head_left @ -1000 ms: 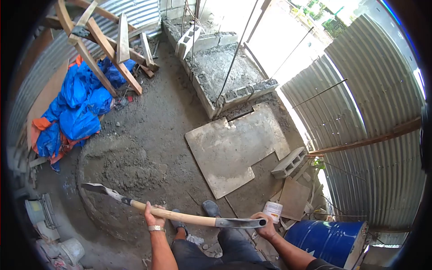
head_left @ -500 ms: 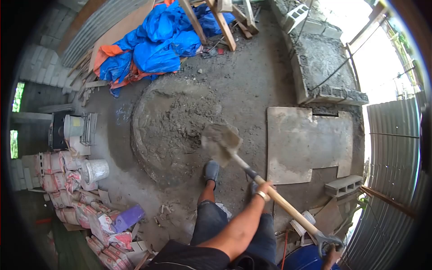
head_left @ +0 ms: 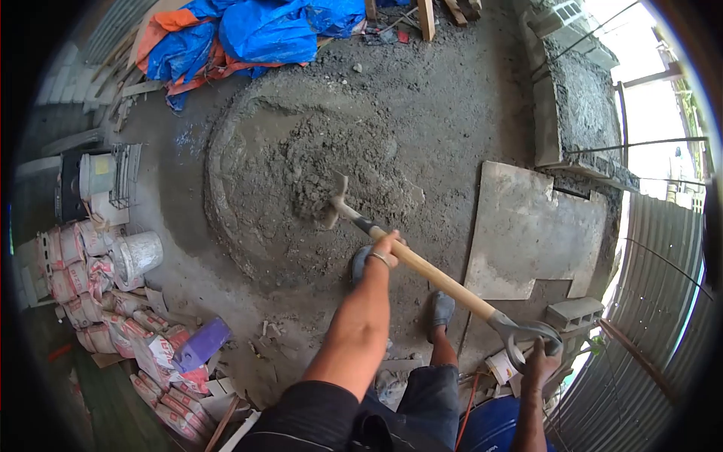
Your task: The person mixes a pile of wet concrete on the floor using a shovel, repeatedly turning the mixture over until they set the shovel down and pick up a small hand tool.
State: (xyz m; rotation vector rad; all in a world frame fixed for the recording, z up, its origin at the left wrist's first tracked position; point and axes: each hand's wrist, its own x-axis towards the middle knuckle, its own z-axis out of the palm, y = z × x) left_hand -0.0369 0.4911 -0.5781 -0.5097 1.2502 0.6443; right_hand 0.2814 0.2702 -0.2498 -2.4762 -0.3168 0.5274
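Note:
My left hand (head_left: 385,250), with a band at its wrist, is closed round the wooden shaft of a shovel (head_left: 444,285), low down by the dark collar. My right hand (head_left: 541,363) grips the D-shaped handle at the upper end of the same shovel. The shovel slants down to the left. Its blade (head_left: 339,197) is turned nearly edge-on and sits at a heap of wet grey concrete mix (head_left: 331,154). Part of the blade is hidden by the mix. A raised ring of mix (head_left: 215,177) surrounds the heap.
A flat grey board (head_left: 512,233) lies right of my feet, near a hollow block (head_left: 574,313). Cement bags (head_left: 75,267), a bucket (head_left: 137,258) and a purple container (head_left: 202,344) stand left. A blue tarp (head_left: 267,30) lies at the back. A blue drum (head_left: 489,426) is near my right arm.
The shovel blade has swung left from beside the heap into the mix, and has turned from face-up, carrying mix, to edge-on. Both hands keep their hold. My view has shifted and my feet appear farther apart.

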